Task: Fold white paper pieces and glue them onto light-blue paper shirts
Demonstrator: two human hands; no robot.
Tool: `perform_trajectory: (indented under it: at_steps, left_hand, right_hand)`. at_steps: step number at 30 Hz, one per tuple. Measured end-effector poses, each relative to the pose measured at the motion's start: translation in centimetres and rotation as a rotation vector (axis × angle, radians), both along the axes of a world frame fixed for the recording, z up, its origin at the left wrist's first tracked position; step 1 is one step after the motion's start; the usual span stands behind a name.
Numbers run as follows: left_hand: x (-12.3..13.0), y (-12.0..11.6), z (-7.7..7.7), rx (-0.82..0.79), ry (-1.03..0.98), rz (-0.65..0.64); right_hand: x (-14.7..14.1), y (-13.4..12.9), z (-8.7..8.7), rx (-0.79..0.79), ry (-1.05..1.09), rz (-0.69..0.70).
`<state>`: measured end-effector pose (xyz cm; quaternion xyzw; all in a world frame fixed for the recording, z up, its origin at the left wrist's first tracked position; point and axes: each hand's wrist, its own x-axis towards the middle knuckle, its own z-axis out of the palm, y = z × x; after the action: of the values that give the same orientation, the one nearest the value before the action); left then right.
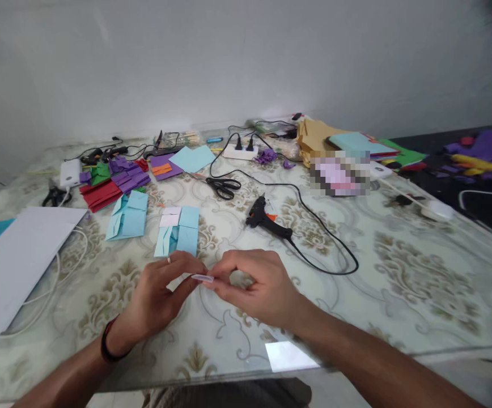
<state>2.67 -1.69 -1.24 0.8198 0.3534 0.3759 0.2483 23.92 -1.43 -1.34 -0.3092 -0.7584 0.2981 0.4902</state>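
Note:
Between my two hands is a small folded piece of white paper (203,278), seen nearly edge-on. My left hand (161,289), with a ring and a dark wristband, pinches its left end between thumb and fingers. The right end is pinched by my right hand (258,286). Just beyond my fingers lie light blue folded papers (189,226) with a small white folded piece (170,217) on top. Another light blue folded bundle (127,216) is to their left. A black glue gun (267,218) rests beyond my right hand, its cord curling to the right.
White sheets (29,260) and a white cable (56,277) lie at the left. Black-handled scissors (223,187), coloured folded papers (127,175) and a power strip (240,152) are farther back. A white paper (291,356) sits at the front edge. Brown envelopes (314,139) are at the back right.

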Motion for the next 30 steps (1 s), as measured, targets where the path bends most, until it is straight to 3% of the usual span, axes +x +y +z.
perform_trajectory:
  at_steps: [6,14,19,25,30]
  left_hand:
    - [-0.2,-0.2,0.0,0.006,-0.064,-0.123]
    - [-0.1,-0.4,-0.1,-0.016,-0.074,-0.169]
    - [0.1,-0.7,0.2,-0.060,-0.040,-0.165]
    - [0.0,-0.7,1.0,-0.133,0.022,-0.229]
    - [0.0,-0.6,1.3,-0.181,0.036,-0.225]
  right_hand:
    - [0.0,-0.1,-0.3,0.113,0.067,0.054]
    - [-0.1,-0.4,-0.4,0.039,0.088,0.075]
    - [-0.1,-0.4,-0.1,-0.152,0.126,0.143]
    - [0.0,-0.3,-0.2,-0.526,0.352,0.315]
    - [0.3,-0.1,-0.5,-0.697,0.483,0.386]
